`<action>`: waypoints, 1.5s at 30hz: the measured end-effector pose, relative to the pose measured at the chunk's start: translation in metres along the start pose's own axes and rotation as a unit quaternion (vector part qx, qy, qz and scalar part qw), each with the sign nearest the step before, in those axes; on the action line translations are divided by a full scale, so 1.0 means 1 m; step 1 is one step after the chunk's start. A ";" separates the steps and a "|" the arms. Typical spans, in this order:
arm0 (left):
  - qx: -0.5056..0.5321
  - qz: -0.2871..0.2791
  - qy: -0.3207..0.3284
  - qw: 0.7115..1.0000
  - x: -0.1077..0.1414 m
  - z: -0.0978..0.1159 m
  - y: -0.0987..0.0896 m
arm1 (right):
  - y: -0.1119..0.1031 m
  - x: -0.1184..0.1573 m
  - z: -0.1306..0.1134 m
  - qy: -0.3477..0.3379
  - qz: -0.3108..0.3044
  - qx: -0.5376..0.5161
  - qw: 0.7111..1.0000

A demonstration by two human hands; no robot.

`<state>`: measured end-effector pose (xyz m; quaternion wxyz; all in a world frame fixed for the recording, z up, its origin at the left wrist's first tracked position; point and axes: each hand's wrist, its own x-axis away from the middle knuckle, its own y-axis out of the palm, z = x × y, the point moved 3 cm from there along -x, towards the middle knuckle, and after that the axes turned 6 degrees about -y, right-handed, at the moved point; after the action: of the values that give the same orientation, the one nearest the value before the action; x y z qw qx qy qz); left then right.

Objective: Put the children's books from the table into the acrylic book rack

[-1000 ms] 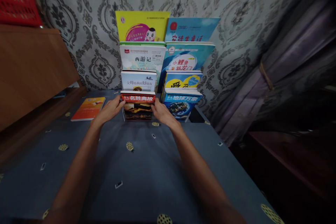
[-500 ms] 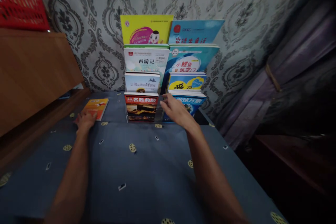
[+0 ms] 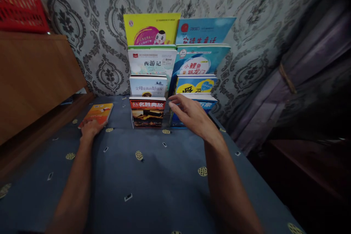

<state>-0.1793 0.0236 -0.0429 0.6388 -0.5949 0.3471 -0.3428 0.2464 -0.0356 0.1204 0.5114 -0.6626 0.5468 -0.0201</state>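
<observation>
Head view: counting one left hand, one right hand, one rack, eight front covers on it, one loose orange book.

Using the rack as landmark. Looks clear; loaded in two columns, four stepped tiers each. Left column, back to front: yellow book, white book, pale-blue book, red book. Right column, same order: blue book, teal book, yellow-and-blue book, dark-blue book, partly hidden behind the right hand. Seeing a green edge between yellow and white too; can't count the full stack.

Orange one: lying flat on the patterned cloth, left of the rack, well apart. Touching its near end with the left hand, fingers spread across the cover, thumb near the right edge; can't tell whether gripped.

Holding the right hand in front of the rack's right column, fingers loosely bent, thumb parted from index, nothing grasped; can't tell whether touching or just beside.

Far left of the rack: one red basket, slotted, on one wooden cabinet; can't make out contents. Right of the rack: one tied-back curtain.
</observation>
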 end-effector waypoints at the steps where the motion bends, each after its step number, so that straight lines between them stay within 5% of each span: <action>1: -0.012 -0.007 -0.006 1.000 0.001 0.001 -0.002 | 0.000 0.000 0.000 0.001 -0.003 -0.002 1.000; 24: -0.095 -0.019 0.085 0.992 0.018 0.053 -0.008 | -0.019 0.007 -0.005 -0.020 0.023 0.006 1.000; 38: -0.153 0.004 0.154 0.976 0.033 0.032 -0.058 | -0.028 0.011 -0.010 -0.027 0.026 0.002 0.999; 45: -0.103 -0.094 0.217 0.966 0.081 0.025 -0.058 | -0.022 0.008 -0.005 -0.038 0.028 0.008 0.999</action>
<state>-0.1174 -0.0354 0.0130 0.4484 -0.5987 0.4533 -0.4848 0.2622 -0.0479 0.1344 0.5377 -0.6430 0.5452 0.0154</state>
